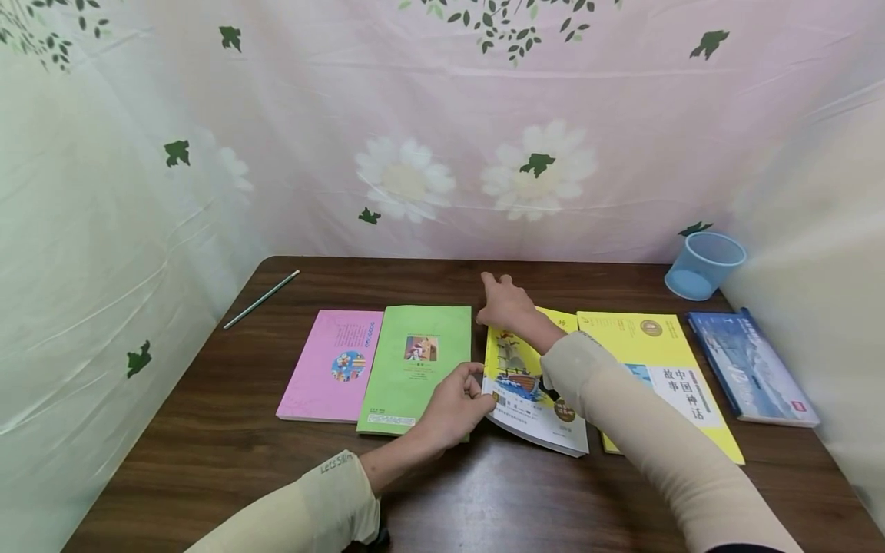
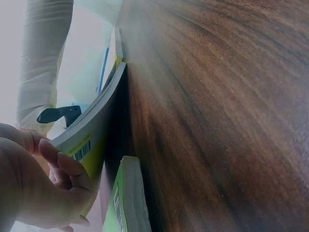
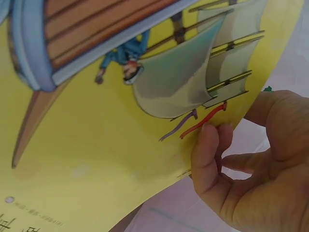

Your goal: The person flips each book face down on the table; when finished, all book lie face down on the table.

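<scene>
A yellow paperback with a sailing ship [image 1: 512,367] on its cover is bowed, its left side lifted off the table. My left hand [image 1: 452,407] pinches its left edge near the lower corner; in the left wrist view the curled fingers [image 2: 72,169] lie beside the barcode on its underside. At the far left corner, my right hand [image 1: 510,303] holds the same book, with fingertips [image 3: 206,145] on the cover by the edge in the right wrist view. The right forearm crosses over the book and hides part of it. Just left lies a green book [image 1: 415,399], under my left wrist.
A pink book [image 1: 314,384] lies left of the green one. Another yellow book [image 1: 622,330] and a blue book [image 1: 754,369] lie to the right. A light blue cup [image 1: 705,265] stands at the back right, a thin stick [image 1: 263,299] at the back left. Printed curtains surround the table.
</scene>
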`<state>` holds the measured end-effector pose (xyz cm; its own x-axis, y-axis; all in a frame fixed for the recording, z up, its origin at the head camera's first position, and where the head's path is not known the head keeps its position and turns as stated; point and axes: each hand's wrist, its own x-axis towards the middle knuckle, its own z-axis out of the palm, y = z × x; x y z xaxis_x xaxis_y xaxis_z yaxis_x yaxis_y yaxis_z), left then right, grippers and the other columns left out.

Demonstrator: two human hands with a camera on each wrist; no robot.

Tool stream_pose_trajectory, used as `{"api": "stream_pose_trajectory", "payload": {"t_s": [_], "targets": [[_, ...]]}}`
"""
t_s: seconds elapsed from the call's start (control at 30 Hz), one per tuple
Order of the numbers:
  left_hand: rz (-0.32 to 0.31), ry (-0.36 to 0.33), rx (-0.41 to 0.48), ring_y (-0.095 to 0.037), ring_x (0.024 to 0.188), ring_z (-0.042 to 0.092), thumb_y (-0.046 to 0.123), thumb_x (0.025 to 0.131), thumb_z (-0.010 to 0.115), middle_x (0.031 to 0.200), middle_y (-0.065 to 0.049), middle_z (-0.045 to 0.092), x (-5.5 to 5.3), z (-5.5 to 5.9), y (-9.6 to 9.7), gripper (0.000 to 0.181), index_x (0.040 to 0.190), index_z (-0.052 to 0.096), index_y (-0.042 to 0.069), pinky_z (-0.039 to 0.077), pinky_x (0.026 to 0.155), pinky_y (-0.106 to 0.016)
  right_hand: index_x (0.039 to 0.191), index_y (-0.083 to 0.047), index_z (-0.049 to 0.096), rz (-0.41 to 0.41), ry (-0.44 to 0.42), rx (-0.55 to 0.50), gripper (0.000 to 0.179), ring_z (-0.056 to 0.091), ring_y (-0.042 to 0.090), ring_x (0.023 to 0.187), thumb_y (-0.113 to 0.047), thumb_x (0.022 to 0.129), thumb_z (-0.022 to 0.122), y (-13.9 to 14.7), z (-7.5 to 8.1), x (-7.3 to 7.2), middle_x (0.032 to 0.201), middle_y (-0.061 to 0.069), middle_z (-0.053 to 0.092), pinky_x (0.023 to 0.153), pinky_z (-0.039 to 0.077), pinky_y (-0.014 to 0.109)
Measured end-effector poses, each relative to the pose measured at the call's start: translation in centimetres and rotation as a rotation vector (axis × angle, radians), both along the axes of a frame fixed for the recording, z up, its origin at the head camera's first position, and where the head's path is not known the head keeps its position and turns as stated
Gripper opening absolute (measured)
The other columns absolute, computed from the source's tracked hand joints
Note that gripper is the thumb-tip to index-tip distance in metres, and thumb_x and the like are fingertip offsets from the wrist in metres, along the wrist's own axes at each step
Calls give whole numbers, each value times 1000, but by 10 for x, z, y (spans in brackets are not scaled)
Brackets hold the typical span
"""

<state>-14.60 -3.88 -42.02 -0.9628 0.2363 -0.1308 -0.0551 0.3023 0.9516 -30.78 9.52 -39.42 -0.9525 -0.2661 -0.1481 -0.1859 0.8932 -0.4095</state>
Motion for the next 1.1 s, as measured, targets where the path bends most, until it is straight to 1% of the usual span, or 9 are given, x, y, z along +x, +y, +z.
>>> {"api": "stream_pose_trajectory", "payload": {"t_s": [0.1, 0.2, 0.37, 0.53, 0.6, 0.73, 0.8, 0.93, 1.1], "targets": [[-6, -6, 9, -10, 47, 40, 7, 87, 61, 77, 2, 52, 0, 1, 0, 58, 142, 45, -2, 36, 47, -24, 160, -10, 19, -6, -11, 5, 85, 57, 33, 82, -20, 90, 66, 1, 1, 0, 156, 31, 28, 63, 46, 36], [-6, -16, 16, -9, 45, 40, 7, 87, 61, 78, 1, 52, 0, 1, 1, 58, 142, 45, -1, 35, 44, -24, 160, -9, 17, -7, -21, 4, 82, 57, 32, 78, -17, 91, 62, 1, 2, 1, 156, 31, 27, 61, 46, 35], [-8, -18, 23, -10, 48, 43, 7, 87, 62, 78, 1, 53, 1, 1, 2, 57, 141, 45, -1, 36, 44, -24, 160, -10, 18, -11, -20, -9, 81, 59, 34, 86, -15, 92, 62, 1, 2, 2, 157, 30, 27, 65, 48, 35], [-12, -35, 45, -12, 51, 50, 8, 87, 63, 76, 2, 56, 2, 2, 3, 59, 142, 43, 0, 38, 44, -24, 160, -9, 18, -7, -18, -31, 81, 59, 37, 94, -13, 92, 62, 2, 1, 4, 158, 29, 27, 59, 48, 32], [-11, -53, 62, -13, 52, 52, 8, 86, 63, 75, 2, 57, 2, 3, 4, 60, 143, 42, 1, 37, 43, -24, 160, -9, 18, -7, -9, -40, 82, 59, 37, 95, -13, 91, 63, 2, 2, 5, 157, 29, 28, 61, 49, 33], [-13, -95, 100, -14, 52, 53, 8, 87, 62, 73, 2, 57, 3, 5, 6, 62, 144, 40, 5, 37, 43, -23, 159, -9, 19, -9, 7, -60, 82, 61, 33, 84, -13, 91, 64, 4, 4, 7, 156, 29, 29, 58, 50, 31], [-15, -106, 109, -13, 53, 54, 8, 87, 62, 72, 2, 58, 3, 5, 6, 61, 144, 41, 6, 37, 44, -23, 159, -10, 19, -4, 8, -77, 81, 61, 30, 72, -12, 91, 63, 6, 6, 9, 156, 30, 28, 52, 48, 30], [-9, -116, 114, -13, 55, 55, 10, 88, 62, 72, 2, 57, 4, 6, 5, 59, 144, 43, 8, 37, 44, -23, 160, -10, 17, 13, 7, -109, 80, 53, 22, 53, -11, 92, 60, 9, 9, 12, 157, 32, 24, 45, 44, 27], [5, -134, 154, -13, 57, 56, 14, 92, 61, 71, 1, 56, 4, 7, 5, 53, 143, 46, 9, 41, 49, -23, 160, -10, 15, 15, 14, -138, 80, 52, 22, 52, -11, 93, 58, 12, 14, 16, 156, 33, 24, 44, 45, 27]]}}
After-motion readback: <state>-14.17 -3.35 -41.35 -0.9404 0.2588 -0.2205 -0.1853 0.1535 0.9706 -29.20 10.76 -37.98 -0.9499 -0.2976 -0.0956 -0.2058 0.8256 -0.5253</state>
